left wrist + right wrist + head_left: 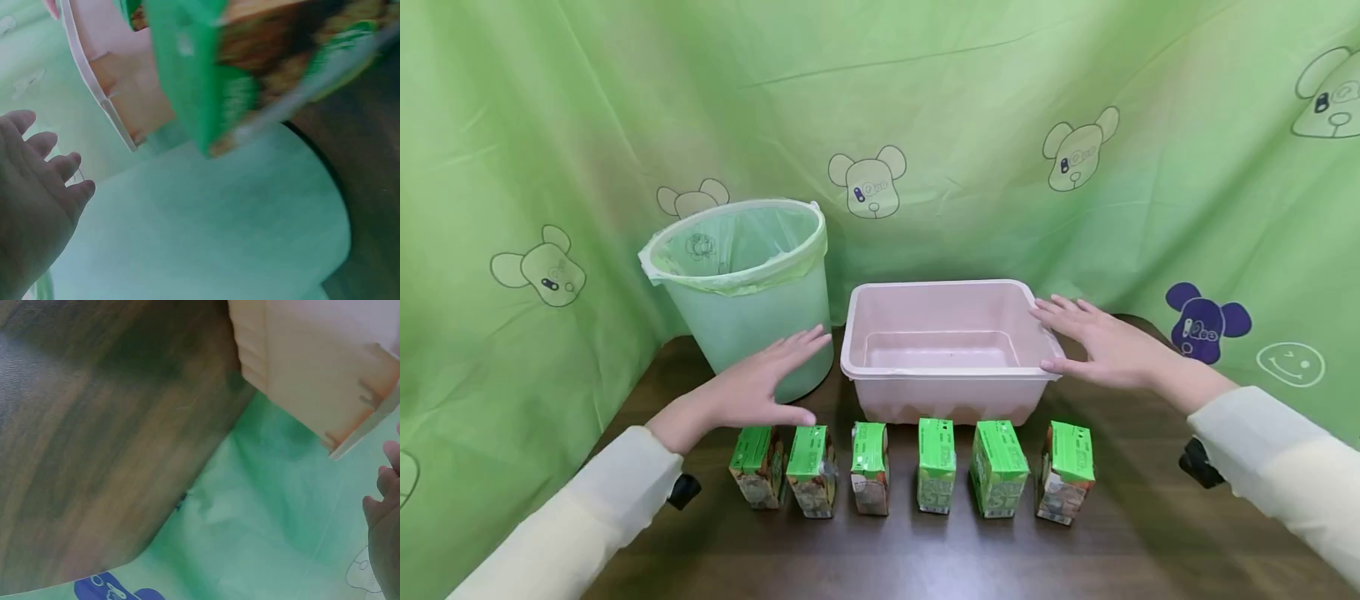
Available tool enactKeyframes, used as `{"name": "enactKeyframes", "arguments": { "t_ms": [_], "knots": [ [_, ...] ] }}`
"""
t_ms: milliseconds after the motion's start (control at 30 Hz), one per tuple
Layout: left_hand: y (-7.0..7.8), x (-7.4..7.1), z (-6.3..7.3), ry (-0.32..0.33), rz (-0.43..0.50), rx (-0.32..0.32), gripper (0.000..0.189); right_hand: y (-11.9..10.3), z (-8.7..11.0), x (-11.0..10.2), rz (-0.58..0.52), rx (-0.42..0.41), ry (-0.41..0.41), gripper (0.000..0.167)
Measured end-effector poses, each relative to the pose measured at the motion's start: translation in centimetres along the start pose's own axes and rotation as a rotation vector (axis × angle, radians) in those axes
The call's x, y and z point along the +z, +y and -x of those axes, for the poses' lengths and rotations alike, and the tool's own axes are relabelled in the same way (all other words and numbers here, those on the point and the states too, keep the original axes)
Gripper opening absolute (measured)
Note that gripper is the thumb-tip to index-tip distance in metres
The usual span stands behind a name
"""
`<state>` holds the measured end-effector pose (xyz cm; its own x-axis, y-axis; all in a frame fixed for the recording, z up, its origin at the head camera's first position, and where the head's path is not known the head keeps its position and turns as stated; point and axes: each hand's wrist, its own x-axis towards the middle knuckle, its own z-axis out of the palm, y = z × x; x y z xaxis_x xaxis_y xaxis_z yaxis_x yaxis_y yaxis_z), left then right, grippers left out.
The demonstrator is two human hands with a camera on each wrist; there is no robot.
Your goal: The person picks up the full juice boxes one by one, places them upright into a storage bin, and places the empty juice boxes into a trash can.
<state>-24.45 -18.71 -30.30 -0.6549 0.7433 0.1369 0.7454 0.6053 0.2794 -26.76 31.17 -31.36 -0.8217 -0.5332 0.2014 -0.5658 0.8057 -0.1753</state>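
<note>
Landmark: the pale pink rectangular plastic bin (pixel 951 398), standing on the dark brown wood-grain table (pixel 880 571).

Left hand (pixel 741 396): left of the bin, in front of the bucket; fingers extended, thumb apart, nothing held. Right hand (pixel 1101 346): at the bin's right rim, fingers extended, thumb apart, nothing pinched. It overlaps that rim in the head view (whether skin meets plastic, I cannot tell).

Small upright box-shaped cartons with bright green tops (pixel 936 462) stand in a loose row just in front of the bin, on the person's side.

Step in hand, as I judge it: positioning both hands around bin and cartons. Best done with the left palm high enough to clear the leftmost cartons, which look easy to tip. Any carton is probably best taken by opposite side faces, with light pressure, and raised straight up past the bin's front wall. The right hand would do well to avoid nudging the bin toward the row.

Count: cartons, six; bin, one; pale green round plastic bucket (pixel 752 321), one, left of the bin; translucent green plastic liner (pixel 767 237) inside it, one; hands, two.
</note>
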Motion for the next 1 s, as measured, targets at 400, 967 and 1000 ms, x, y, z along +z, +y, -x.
{"name": "enactKeyframes", "arguments": {
  "t_ms": [400, 967, 1000],
  "knots": [
    [-1.0, 1.2, 4.5, 0.065, 0.106, -0.058, 0.099, 1.3, 1.3, 1.5, 0.004, -0.029, 0.038, 0.076],
    [-3.0, 4.2, 8.4, 0.114, 0.24, -0.089, 0.089, 2.5, 0.9, 2.5, 0.132, -0.23, 0.145, 0.072],
    [-3.2, 4.4, 8.5, 0.11, 0.276, -0.084, 0.088, 2.5, 0.9, 2.5, 0.134, -0.227, 0.15, 0.072]
  ]
}}
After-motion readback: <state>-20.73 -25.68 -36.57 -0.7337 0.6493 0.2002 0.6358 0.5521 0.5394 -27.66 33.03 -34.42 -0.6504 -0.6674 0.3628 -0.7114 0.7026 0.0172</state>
